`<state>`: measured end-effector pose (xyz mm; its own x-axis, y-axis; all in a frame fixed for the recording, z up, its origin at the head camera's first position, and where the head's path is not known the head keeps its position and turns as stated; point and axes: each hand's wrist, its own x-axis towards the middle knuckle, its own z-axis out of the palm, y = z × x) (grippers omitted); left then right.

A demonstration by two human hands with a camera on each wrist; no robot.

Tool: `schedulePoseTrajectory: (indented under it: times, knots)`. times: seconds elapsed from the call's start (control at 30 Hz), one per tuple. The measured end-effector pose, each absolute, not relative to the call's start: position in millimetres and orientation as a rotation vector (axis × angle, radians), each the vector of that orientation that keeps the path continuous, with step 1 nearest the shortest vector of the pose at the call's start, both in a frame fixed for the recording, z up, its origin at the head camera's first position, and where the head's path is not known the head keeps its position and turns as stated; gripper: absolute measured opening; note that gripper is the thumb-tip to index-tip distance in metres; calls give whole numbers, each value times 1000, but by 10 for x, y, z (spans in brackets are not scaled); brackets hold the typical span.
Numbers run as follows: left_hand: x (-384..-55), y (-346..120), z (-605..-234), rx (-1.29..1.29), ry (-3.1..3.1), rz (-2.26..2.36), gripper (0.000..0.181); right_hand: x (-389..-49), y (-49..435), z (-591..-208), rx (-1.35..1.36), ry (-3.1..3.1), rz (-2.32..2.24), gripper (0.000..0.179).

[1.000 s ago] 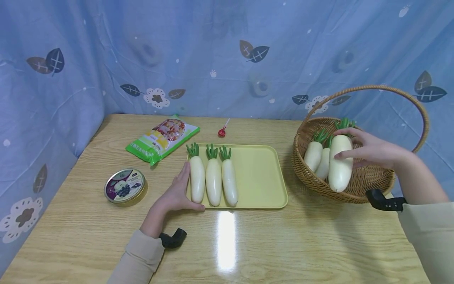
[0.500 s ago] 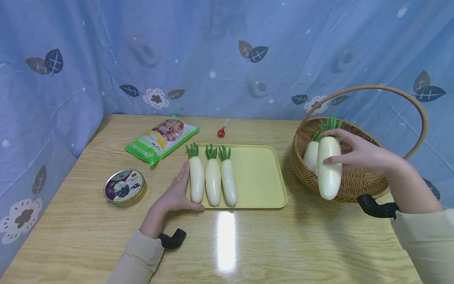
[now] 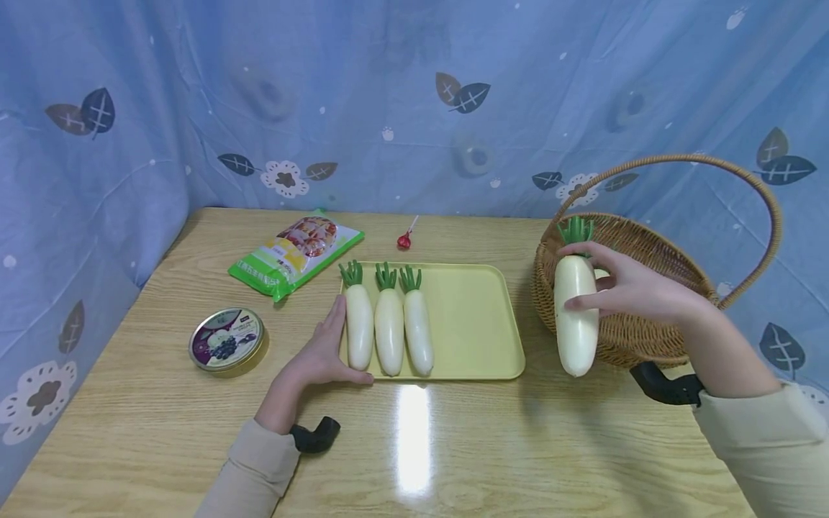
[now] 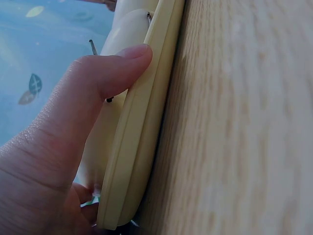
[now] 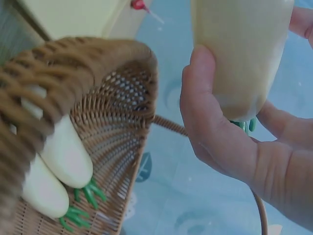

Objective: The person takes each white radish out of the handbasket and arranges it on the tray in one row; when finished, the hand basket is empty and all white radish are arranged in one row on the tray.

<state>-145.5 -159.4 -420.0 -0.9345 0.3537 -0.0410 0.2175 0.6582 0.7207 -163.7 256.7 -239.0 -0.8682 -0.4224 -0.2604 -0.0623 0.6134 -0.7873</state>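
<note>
My right hand [image 3: 628,284] grips a white radish [image 3: 576,324] with a green leafy top [image 3: 576,229], holding it in front of the wicker basket's left side. In the right wrist view, fingers [image 5: 203,83] press against the radish [image 5: 242,54] from both sides. My left hand [image 3: 322,350] lies at the front left corner of the yellow tray [image 3: 476,324]. In the left wrist view its thumb [image 4: 127,61] rests on the tray rim [image 4: 139,132]. Three white radishes [image 3: 389,331] lie side by side on the tray's left half, tops toward the back.
The tall-handled wicker basket [image 3: 654,338] stands at the right; white radishes [image 5: 66,152] lie inside it. Behind the tray is a red lollipop [image 3: 404,240]. A green food bag [image 3: 294,252] and a round tin [image 3: 228,341] are at the left. A blue curtain [image 3: 388,108] hangs behind.
My right hand has carried the radish left and slightly toward me, from over the basket to the basket's left front side. The left hand and the tray have stayed put.
</note>
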Motion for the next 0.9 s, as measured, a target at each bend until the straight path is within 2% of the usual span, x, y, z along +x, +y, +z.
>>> schedulePoseTrajectory:
  times: [0.9]
  knots:
    - [-1457,-1595,-4205,453,2687,1136,141,-1671,2038,-2559,-502,2351,-1222,74]
